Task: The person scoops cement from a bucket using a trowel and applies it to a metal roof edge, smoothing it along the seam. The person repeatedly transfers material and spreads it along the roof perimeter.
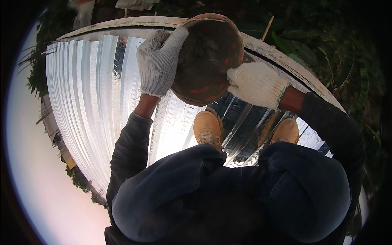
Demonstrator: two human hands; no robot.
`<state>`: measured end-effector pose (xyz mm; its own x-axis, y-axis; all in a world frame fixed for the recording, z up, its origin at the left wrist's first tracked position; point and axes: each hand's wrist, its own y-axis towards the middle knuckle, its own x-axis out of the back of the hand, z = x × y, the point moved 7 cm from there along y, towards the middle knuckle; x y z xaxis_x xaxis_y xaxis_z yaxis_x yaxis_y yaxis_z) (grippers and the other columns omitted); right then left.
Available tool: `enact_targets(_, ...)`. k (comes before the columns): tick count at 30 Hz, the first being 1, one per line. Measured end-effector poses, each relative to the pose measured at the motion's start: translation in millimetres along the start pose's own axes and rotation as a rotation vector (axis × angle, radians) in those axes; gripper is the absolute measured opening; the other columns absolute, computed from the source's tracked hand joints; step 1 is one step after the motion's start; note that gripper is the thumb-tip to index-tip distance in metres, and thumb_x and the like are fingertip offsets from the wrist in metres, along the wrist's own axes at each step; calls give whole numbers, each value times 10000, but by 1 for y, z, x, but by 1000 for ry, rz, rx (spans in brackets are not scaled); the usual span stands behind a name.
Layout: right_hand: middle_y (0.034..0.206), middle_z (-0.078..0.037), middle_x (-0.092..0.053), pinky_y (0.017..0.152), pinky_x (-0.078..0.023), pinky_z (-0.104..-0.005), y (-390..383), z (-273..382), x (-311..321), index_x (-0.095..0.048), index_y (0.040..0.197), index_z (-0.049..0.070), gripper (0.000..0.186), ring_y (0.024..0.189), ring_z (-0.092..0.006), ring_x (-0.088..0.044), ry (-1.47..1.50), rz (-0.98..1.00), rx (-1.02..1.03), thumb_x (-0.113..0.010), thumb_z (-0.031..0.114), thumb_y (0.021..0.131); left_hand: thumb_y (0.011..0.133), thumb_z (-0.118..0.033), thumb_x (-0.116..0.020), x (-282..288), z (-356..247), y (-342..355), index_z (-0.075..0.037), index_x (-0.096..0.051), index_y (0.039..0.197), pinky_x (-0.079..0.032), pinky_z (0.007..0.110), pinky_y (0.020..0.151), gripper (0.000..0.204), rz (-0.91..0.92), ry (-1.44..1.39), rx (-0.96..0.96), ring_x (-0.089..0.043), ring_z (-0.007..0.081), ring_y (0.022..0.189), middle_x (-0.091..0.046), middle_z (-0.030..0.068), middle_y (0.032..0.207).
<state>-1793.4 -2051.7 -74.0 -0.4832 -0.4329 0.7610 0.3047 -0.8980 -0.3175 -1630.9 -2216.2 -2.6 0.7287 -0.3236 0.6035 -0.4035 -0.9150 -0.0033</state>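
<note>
A round, grimy reddish-brown bucket (204, 53) is tipped so that its dark, dirty inside faces me, above the metal sheeting. My left hand (160, 61), in a knitted off-white glove with grey stains, is closed on its left rim. On the lower right edge is my right hand (258, 85), gloved the same way and curled into a fist. Its fingertips overlap the bucket's inner wall, and part of its grip is hidden. The bottom of the bucket looks dark, with only residue visible.
Shiny ribbed metal sheeting (81, 81) lies under my tan shoes (208, 127) as I squat. A raised pale edge (118, 23) curves along the far side. Beyond it are dark green plants (302, 53) and a thin wooden stake (267, 28). Rooftops and sky appear at left.
</note>
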Motion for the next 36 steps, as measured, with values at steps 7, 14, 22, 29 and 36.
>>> enact_targets(7,947,-257,-735,848,-593,-514,-16,12,-20,-704,1005,-40,468,951,-440,-750,522,83,-165,-668,422,1071,1051,-352,-827,10,4,2,35,-793,1003,-520,278,706,391,28,91,-53,-573,55,777,-714,9,815)
enact_targets(14,966,-240,-737,856,-576,-502,-68,10,-13,-738,1077,-21,500,923,-418,-737,691,84,-247,-682,476,1078,1070,-299,-823,22,37,4,0,-821,1203,-562,263,822,327,4,-222,159,-688,102,914,-784,23,1026)
enact_targets(22,924,-193,-758,790,-583,-440,-145,-28,2,-759,1110,-6,434,843,-313,-760,770,36,-443,-745,423,1045,1130,-295,-741,58,82,17,-8,-788,1295,-595,295,919,335,-110,-349,312,-725,123,1012,-798,46,1146)
enact_targets(29,905,-166,-762,772,-581,-423,-184,-70,26,-771,1142,1,428,815,-266,-742,559,-144,-617,-776,416,1039,1180,-409,-625,163,105,-7,15,-705,1456,-598,382,1093,513,-246,-361,379,-756,235,1195,-780,127,1363)
enact_targets(36,889,-74,-697,682,-540,-323,-165,-95,32,-739,1233,-14,381,730,-120,-630,684,-272,-604,-769,313,1041,1202,-417,-560,226,131,-22,25,-635,1534,-520,424,1218,558,-406,-407,399,-692,276,1341,-717,162,1488)
